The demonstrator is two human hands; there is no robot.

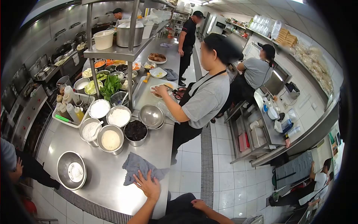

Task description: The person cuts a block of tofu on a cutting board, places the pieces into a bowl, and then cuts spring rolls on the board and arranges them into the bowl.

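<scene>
My left hand (148, 185) lies on a grey cloth (140, 168) on the steel table, its fingers spread over the cloth's lower right part. My right hand (200, 205) hangs beside my dark clothing, away from the table, with its fingers curled in and nothing visible in them. Left of the cloth, a steel bowl (64, 170) stands with a perforated disc-like pattern at its bottom. Behind the cloth are a pot of dark food (135, 131), a container of cream-coloured powder (110, 140) and a container of white powder with a scoop (89, 130).
A co-worker (212, 82) in a grey shirt holds scissors over a plate at the table's right side. Squeeze bottles (69, 106) fill a white basket. Stacked steel bowls (151, 115) sit near the edge. A shelf post (130, 76) rises from the table. Other people work around.
</scene>
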